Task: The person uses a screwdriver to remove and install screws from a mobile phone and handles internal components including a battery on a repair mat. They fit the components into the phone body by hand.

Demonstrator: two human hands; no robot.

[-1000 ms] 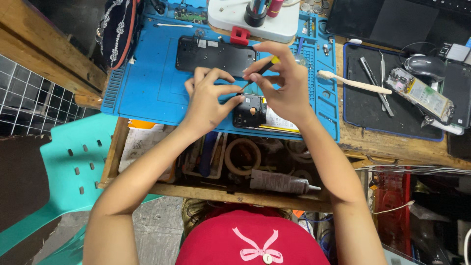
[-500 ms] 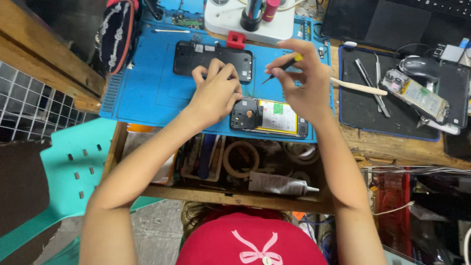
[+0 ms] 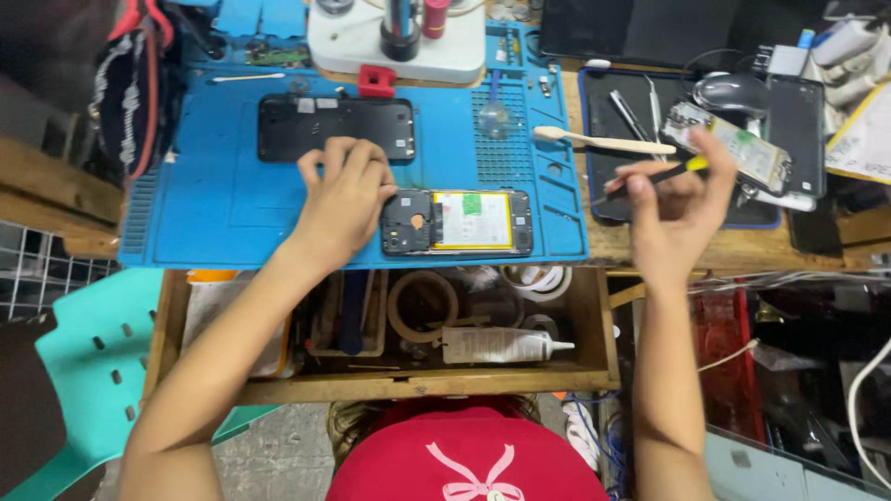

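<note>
Resting near the blue mat's [image 3: 223, 213] front edge, the left hand [image 3: 342, 199] lies with loosely curled fingers touching the opened phone [image 3: 457, 223], while the right hand [image 3: 676, 215] pinches a screwdriver [image 3: 654, 174] beyond the mat's right edge.

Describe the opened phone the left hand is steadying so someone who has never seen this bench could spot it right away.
Find the blue work mat on the wooden bench. Along its near edge, right of the left hand, lies the opened phone, its insides facing up. Unlike the plain black back cover farther back on the mat, it shows a white battery framed in yellow.
</note>
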